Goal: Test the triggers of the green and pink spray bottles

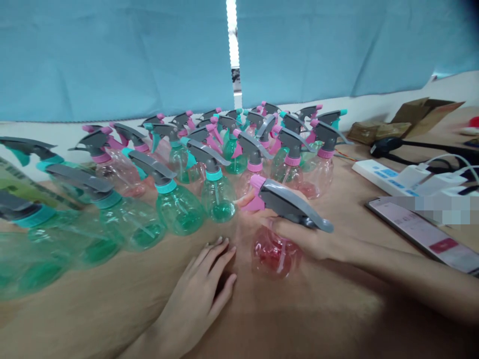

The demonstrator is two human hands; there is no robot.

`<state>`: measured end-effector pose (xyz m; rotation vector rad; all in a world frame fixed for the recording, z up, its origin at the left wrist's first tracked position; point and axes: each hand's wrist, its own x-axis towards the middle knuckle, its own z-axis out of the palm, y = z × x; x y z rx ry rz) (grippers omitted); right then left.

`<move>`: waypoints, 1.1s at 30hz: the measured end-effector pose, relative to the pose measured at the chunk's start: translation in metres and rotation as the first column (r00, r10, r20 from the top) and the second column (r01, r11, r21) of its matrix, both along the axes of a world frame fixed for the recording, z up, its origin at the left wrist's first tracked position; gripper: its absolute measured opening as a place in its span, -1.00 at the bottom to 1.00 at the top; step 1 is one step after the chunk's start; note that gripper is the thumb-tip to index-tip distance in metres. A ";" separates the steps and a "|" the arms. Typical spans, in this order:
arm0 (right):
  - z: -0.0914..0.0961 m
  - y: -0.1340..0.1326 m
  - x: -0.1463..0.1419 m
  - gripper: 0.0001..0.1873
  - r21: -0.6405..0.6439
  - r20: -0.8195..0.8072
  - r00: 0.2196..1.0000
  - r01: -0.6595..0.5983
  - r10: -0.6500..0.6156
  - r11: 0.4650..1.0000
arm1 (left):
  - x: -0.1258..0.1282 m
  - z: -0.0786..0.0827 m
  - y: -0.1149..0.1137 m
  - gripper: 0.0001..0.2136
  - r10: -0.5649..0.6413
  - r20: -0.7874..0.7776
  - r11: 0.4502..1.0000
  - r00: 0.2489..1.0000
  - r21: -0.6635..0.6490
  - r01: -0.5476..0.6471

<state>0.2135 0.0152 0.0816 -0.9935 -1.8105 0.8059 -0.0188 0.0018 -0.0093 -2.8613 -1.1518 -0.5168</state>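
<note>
A pink spray bottle point(275, 254) with a grey and pink trigger head stands at the front of the table. My right hand point(299, 232) is wrapped round its neck, just under the trigger head, and hides part of the collar. My left hand point(204, 286) rests on the tabletop to the left of that bottle, fingers stretched and holding nothing. Just beyond my left hand are green spray bottles, the closest being a small one point(219, 197) and a rounder one point(177, 209) with turquoise collars. More pink spray bottles point(254, 169) stand behind the one I grip.
Several green and pink spray bottles crowd the back and left of the wooden table point(123, 309). On the right lie a phone point(422, 234), a white power strip point(385, 177) with plugs, and an open cardboard box point(422, 117). A blue cloth point(149, 55) hangs behind.
</note>
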 end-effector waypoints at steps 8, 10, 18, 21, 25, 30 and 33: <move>-0.002 0.002 0.000 -0.81 -0.043 -0.150 0.986 -0.080 0.072 0.996 | 0.000 -0.001 0.000 -0.65 0.005 -0.007 1.000 1.000 -0.016 -0.005; -0.006 0.003 0.001 -0.83 -0.027 -0.154 0.985 -0.082 0.077 0.996 | 0.000 -0.001 0.000 -0.65 0.010 -0.004 1.000 1.000 -0.025 -0.010; -0.009 0.003 0.001 -0.85 -0.045 -0.156 0.985 -0.085 0.077 0.995 | 0.000 0.000 -0.001 -0.66 0.004 -0.008 1.000 1.000 -0.021 -0.005; -0.008 0.002 0.001 -0.86 -0.058 -0.147 0.987 -0.074 0.065 0.996 | 0.001 0.000 0.000 -0.66 0.001 -0.008 1.000 1.000 -0.022 -0.002; -0.008 0.001 0.001 -0.87 -0.039 -0.133 0.991 -0.039 0.033 0.998 | 0.001 0.000 0.000 -0.67 0.000 -0.014 1.000 1.000 -0.021 -0.001; -0.006 0.001 0.000 -0.81 -0.019 -0.144 0.989 -0.041 0.037 0.999 | 0.001 0.000 0.000 -0.66 -0.002 -0.011 1.000 1.000 -0.006 0.002; -0.004 0.001 -0.001 -0.77 -0.014 -0.155 0.988 -0.025 0.022 1.000 | 0.000 0.000 0.000 -0.66 -0.001 -0.006 1.000 1.000 -0.007 0.001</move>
